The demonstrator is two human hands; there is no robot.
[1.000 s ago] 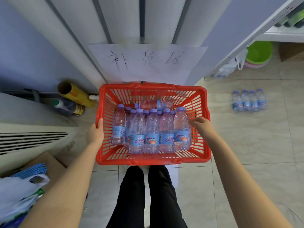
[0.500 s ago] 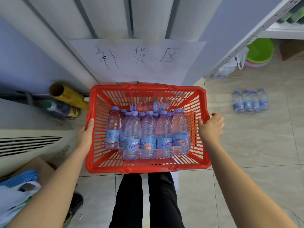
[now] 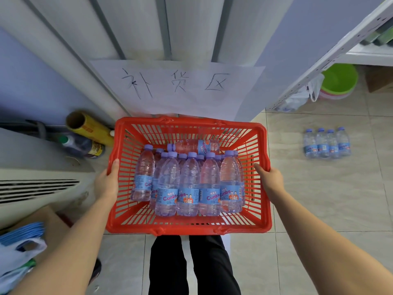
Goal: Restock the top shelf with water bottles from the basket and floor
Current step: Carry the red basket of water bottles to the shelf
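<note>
Storage corner, tiled floor, even soft light
Beige floor tiles (image 3: 319, 199) with grey joints; lavender wall (image 3: 32, 77) faced with white ribbed panels (image 3: 187, 24), handwritten paper sign (image 3: 176, 99) fixed across them. White perforated shelf rack (image 3: 319, 67) at right, green basin (image 3: 340, 79) and crumpled plastic bag (image 3: 297, 101) beneath. Grey vented unit (image 3: 32, 158) at left; yellow film roll (image 3: 91, 128) and dark bottle (image 3: 78, 143) on the floor against the wall behind it. Cardboard box (image 3: 380, 79) at far right edge

Red slatted plastic basket (image 3: 189, 229): my left hand (image 3: 107, 184) grips its left rim, my right hand (image 3: 271, 177) its right rim. Contents: clear plastic water bottles (image 3: 188, 184), purple caps, blue labels, upright; one lying bottle (image 3: 194, 146) behind them. Beige tiled floor (image 3: 319, 199), right: four matching bottles (image 3: 326, 143) standing together.
</note>
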